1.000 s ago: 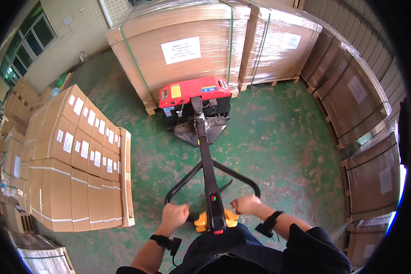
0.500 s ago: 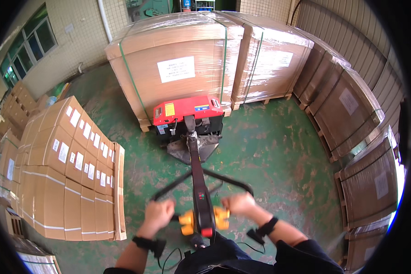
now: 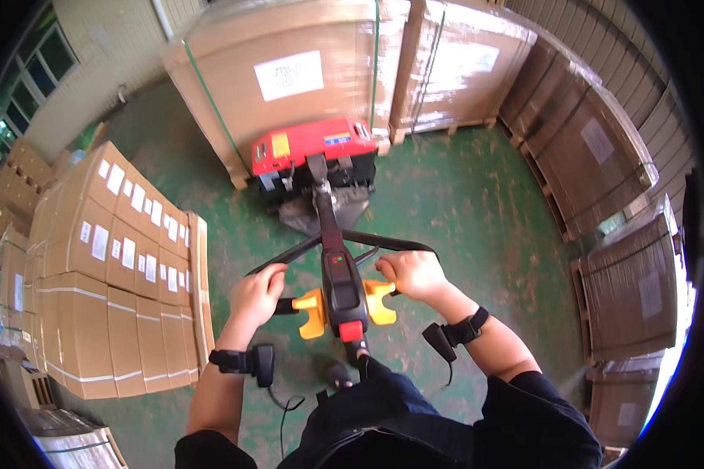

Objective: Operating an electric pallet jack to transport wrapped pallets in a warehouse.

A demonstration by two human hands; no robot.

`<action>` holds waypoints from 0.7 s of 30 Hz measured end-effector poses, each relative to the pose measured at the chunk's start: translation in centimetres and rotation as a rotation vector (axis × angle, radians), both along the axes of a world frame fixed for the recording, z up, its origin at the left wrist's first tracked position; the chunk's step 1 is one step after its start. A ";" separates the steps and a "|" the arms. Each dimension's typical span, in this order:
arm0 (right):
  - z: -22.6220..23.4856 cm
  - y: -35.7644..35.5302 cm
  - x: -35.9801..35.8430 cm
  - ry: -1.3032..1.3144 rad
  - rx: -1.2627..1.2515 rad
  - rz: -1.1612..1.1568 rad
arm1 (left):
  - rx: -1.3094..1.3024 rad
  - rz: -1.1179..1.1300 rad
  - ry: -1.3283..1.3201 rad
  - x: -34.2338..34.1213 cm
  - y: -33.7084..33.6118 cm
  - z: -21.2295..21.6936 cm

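Note:
A red and black electric pallet truck point(image 3: 309, 147) stands in front of me, close against a tall wrapped carton point(image 3: 305, 47) on a pallet. Its tiller point(image 3: 343, 285) reaches back toward my body, with a dark head, yellow thumb levers on both sides and a red button at the near end. My left hand point(image 3: 256, 295) is closed around the left grip, whose black inner end shows beside the lever. On the other side, my right hand point(image 3: 414, 273) is closed on the right grip, fingers curled over it. Black straps with small devices circle both wrists.
Strapped brown cartons point(image 3: 125, 266) are stacked on a pallet at the left. Another wrapped carton point(image 3: 461, 70) stands beside the one ahead, and several wrapped loads point(image 3: 594, 148) line the right wall. Green painted floor point(image 3: 477, 203) lies between them. A cable hangs near my left forearm.
The truck, tiller and loads ahead appear higher in the picture. Both hands have moved up in view with the tiller, still on its grips, and more of my body shows below.

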State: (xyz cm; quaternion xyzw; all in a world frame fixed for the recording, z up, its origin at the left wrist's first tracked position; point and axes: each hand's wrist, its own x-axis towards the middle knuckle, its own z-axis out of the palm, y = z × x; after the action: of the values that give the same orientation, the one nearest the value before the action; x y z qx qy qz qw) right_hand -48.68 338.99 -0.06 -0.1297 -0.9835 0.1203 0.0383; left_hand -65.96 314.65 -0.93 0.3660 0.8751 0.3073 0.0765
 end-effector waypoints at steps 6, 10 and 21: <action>-14.3 -7.4 9.5 -0.850 -0.306 0.010 | -0.446 -0.468 0.228 10.8 -9.5 -17.4; -12.1 -5.7 8.2 -1.007 -0.408 0.070 | -0.539 -0.505 -0.077 9.4 -6.6 -13.3; -5.5 -4.2 5.2 -0.519 -0.232 0.014 | -0.205 -0.212 0.046 6.0 -4.8 -6.9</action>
State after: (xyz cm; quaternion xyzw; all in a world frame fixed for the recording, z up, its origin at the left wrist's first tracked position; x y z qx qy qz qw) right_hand -43.52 334.83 -5.58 -0.1527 -0.9409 0.1952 -0.2310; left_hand -60.00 309.81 -7.83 0.4538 0.8598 0.1980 0.1253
